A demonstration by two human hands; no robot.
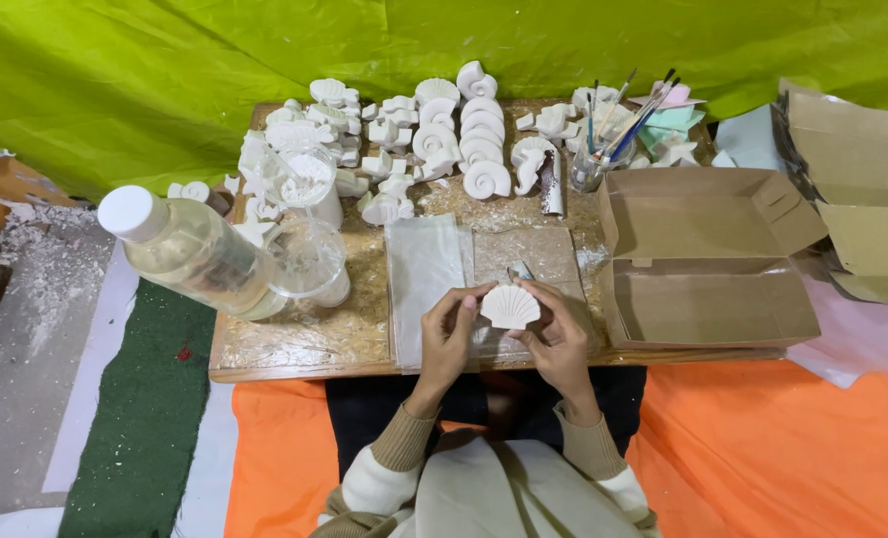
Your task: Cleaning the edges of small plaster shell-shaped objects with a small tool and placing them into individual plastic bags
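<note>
**Low wooden board w/ plaster shell casts, floor workspace**

Orange cloth (762,448) covers the floor nearest the camera, w/ a green mat (145,418) to the left; the person sits cross-legged in a tan-cuffed sweater.

Item 1. Left hand (447,334): fingers curled, gripping the left edge of a white scallop shell cast (509,307).

Item 2. Right hand (555,334): fingers closed on the cast's right edge. Cast is held between both hands, ribbed face up, just above the board's near edge. A small grey tool tip (518,271) shows just behind the cast; which hand holds it, can't tell.

Item 3. Wooden board (294,349): dusted w/ white powder. Clear plastic sheet (424,264) lies under and beyond the hands.

Item 4. Clear plastic bottle (190,249), white cap, pale liquid, lying tilted at the board's left edge, touching a clear cup (309,261).

Item 5. Open cardboard box (708,254), right of the hands, partly on the board. More cardboard (852,189) further right.

Item 6. Far half of board: second clear cup (304,179) w/ white powder; many white casts (404,139), incl. a row of spiral shells (482,130), approx. mid-board.

Item 7. Glass jar of brushes (603,149), far right of board, beside pale paper pieces (673,120).

Item 8. Lime-green sheet (444,45) hangs behind everything.
</note>
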